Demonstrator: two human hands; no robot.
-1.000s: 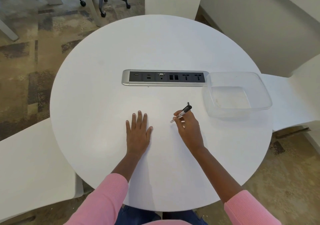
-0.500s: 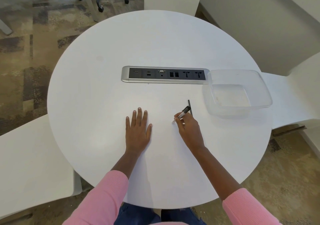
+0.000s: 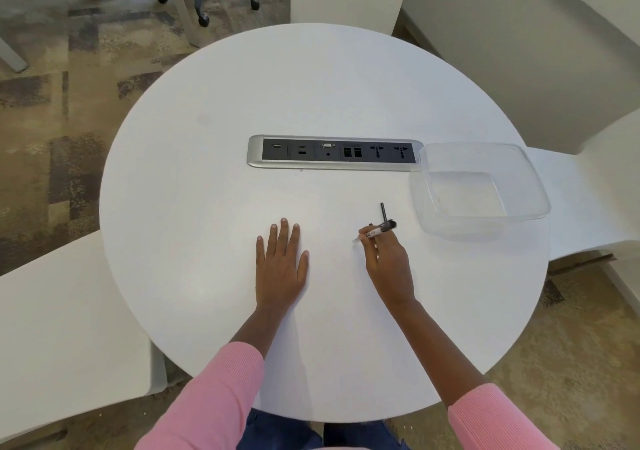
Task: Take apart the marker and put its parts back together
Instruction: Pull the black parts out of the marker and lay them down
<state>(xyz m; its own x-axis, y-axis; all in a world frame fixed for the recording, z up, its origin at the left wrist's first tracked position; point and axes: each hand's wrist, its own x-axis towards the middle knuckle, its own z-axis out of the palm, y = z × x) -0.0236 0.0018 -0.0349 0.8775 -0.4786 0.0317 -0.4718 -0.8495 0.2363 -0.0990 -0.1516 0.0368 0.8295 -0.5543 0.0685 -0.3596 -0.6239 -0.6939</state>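
Note:
My right hand (image 3: 389,262) pinches a marker (image 3: 379,229) with a white labelled barrel and a black end, held slanted just above the round white table (image 3: 214,214). A thin black rod-like part (image 3: 382,212) lies on the table just beyond the marker, pointing away from me. A tiny dark piece (image 3: 370,224) shows beside my fingertips. My left hand (image 3: 280,262) rests flat on the table, palm down, fingers straight, to the left of the marker.
A clear plastic container (image 3: 481,186) stands at the right of the table. A silver power and socket strip (image 3: 334,153) is set into the table's middle. White chairs surround the table; an office chair base is at the far back.
My right hand with the marker has barely shifted; the camera view moved slightly. My left hand stays flat in the same place.

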